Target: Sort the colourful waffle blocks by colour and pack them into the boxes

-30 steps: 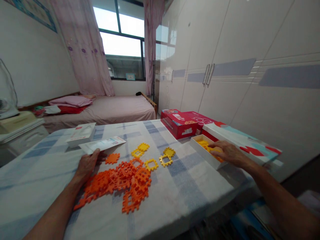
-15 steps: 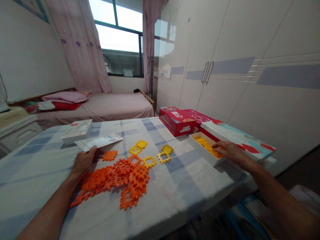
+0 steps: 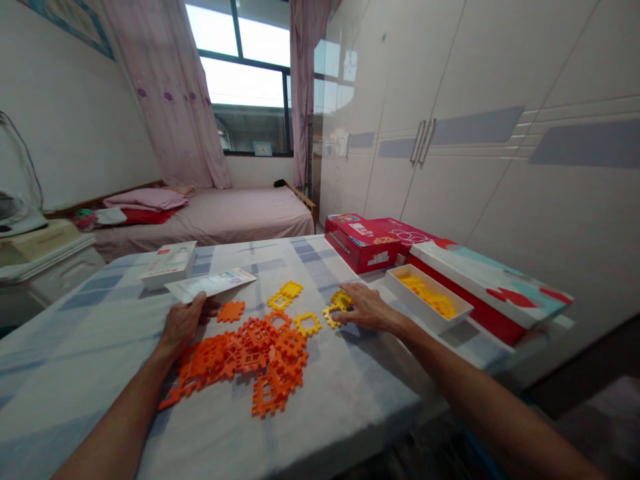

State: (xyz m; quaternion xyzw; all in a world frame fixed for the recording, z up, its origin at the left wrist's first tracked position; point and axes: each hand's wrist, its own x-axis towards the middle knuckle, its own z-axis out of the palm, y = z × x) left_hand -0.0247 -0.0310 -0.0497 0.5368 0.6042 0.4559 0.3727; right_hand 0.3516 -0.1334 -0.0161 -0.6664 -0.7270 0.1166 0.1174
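My left hand [image 3: 184,327] grips the near edge of a flat white printed card [image 3: 213,285], its thumb against the card and its other fingers partly hidden. Just right of that hand lies a single orange toothed plastic tile [image 3: 231,311]. A heap of orange interlocking tiles [image 3: 255,350] spreads in front. My right hand [image 3: 367,307] reaches over two yellow tiles, one solid [image 3: 342,299] and one a square frame [image 3: 329,316]; its thumb and fingers are apart around them. Another yellow frame tile [image 3: 307,324] and a yellow pair [image 3: 286,295] lie to the left.
A white open box [image 3: 434,317] with yellow tiles stands right of my right hand. Beyond it are a red box [image 3: 364,248] and a long white-and-red box [image 3: 493,287]. A small white box [image 3: 169,263] sits at the back left of the checked tablecloth [image 3: 345,393].
My right hand has left the white box of yellow tiles and moved left to the two yellow tiles on the table. My left hand stays at the card. The view has shifted slightly.
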